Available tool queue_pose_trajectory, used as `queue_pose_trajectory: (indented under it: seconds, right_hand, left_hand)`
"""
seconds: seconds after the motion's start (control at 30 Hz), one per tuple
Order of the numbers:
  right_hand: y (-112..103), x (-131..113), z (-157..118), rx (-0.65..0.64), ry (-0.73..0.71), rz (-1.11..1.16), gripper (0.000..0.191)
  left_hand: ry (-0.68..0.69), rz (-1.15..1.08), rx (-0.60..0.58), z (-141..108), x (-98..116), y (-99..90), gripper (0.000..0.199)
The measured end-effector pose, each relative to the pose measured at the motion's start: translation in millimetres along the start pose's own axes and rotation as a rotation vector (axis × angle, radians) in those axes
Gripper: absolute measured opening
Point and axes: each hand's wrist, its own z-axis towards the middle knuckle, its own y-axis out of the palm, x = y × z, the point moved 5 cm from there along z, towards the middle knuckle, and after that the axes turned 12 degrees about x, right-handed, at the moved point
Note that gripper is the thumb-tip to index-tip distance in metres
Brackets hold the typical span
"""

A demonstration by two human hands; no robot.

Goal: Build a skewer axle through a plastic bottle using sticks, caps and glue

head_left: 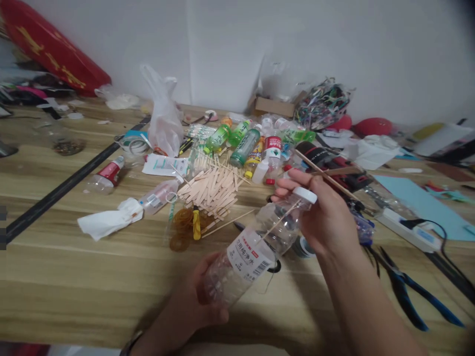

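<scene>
A clear plastic water bottle (247, 257) with a white label tilts up to the right above the table. My left hand (208, 291) wraps round its base. My right hand (322, 212) holds it near the neck, fingers loosely curled behind the white cap (305, 195); its thumb is mostly hidden. A thin wooden stick (280, 220) runs along the upper bottle from near the cap to the label; I cannot tell whether it lies inside or outside. Partly hidden behind the bottle, scissors (274, 267) rest on the table.
Flat wooden sticks (215, 190) lie piled mid-table, near rubber bands (181, 222) and a yellow-handled tool (196, 225). Drink bottles (245, 146) crowd behind them. Blue-handled pliers (404, 282) and a power strip (408, 230) lie right. Tissue (111, 220) is on the left.
</scene>
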Motion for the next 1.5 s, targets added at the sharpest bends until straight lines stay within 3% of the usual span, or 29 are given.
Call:
queue_pose_trajectory:
  seconds: [0.23,0.43,0.63,0.8,0.97,1.2,1.3,1.37,1.5]
  right_hand:
    - [-3.5,-3.6,-7.6,-0.084,-0.045,-0.031,0.039]
    - [-1.7,-4.1,-15.7,-0.185,-0.03,0.007,0.031]
    - [3.6,-1.7,-14.8,-0.033,-0.088,0.12,0.027]
    - [4.7,-9.0,8.5,0.139,-0.16,0.184,0.018]
    - [15.4,-6.5,19.1,0.149,-0.184,0.233,0.02]
    - [38.1,-0.7,-0.4,0.109,-0.228,0.234,0.024]
    - [42.1,-0.2,-4.4,0.081,-0.275,0.215,0.023]
    - [41.3,0.0,-4.5,0.07,-0.315,0.2,0.021]
    - [35.1,1.0,-4.1,0.054,-0.363,0.159,0.02]
  left_hand:
    - [-0.03,0.017,0.001,-1.0,1.3,2.7,0.082]
    - [0.061,0.061,-0.02,5.6,-13.4,-1.9,0.084]
    - [0.043,0.074,0.039,0.9,-11.6,-0.4,0.086]
    - [0.043,-0.078,0.03,-0.2,0.8,8.1,0.087]
    - [-0.117,-0.065,-0.135,4.3,-4.7,36.3,0.055]
    - [0.067,-0.169,-0.056,20.4,-5.9,49.4,0.048]
    - [0.083,-0.104,-0.149,15.9,-6.3,51.2,0.039]
    - [0.048,-0.008,-0.177,9.0,-7.5,47.3,0.044]
    - [-0.093,0.254,-0.111,-7.9,-10.6,27.0,0.055]
